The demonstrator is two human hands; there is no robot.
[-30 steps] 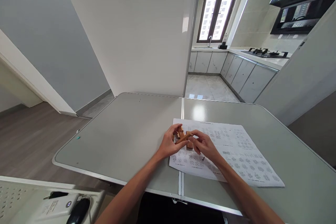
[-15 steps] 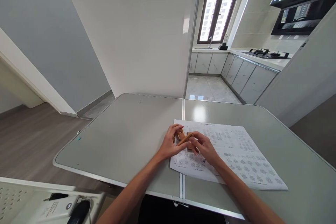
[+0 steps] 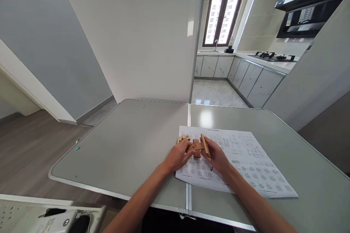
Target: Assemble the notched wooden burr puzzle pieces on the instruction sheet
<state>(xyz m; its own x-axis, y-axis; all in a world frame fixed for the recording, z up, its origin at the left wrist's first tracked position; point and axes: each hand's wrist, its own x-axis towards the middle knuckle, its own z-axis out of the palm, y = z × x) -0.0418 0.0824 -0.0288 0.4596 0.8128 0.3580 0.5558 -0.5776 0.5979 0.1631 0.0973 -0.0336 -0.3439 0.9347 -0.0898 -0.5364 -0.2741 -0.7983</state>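
My left hand [image 3: 177,157] is closed on a notched wooden puzzle piece [image 3: 198,146] over the printed sheet. Its far end meets a wooden bar [image 3: 205,146], which stands tilted in the fingers of my right hand [image 3: 217,157]. Whether the two pieces are joined or only touching, I cannot tell. Just below them another wooden block [image 3: 197,154] shows on the paper, partly covered. Several light wooden pieces [image 3: 186,137] lie beyond my left fingers, one with a dark mark. Beneath both hands is the white instruction sheet [image 3: 247,153], covered in small line drawings.
The grey folding table [image 3: 131,142] has a metal seam [image 3: 188,191] running under the sheet's left part. A teal scrap [image 3: 77,148] lies near the left edge. At lower left a white basket [image 3: 16,198] holds a white box [image 3: 56,222] and dark items.
My right hand has turned the bar from lying slanted between both hands to nearly upright. My left hand has shifted, uncovering light pieces behind it. The view has tilted slightly.
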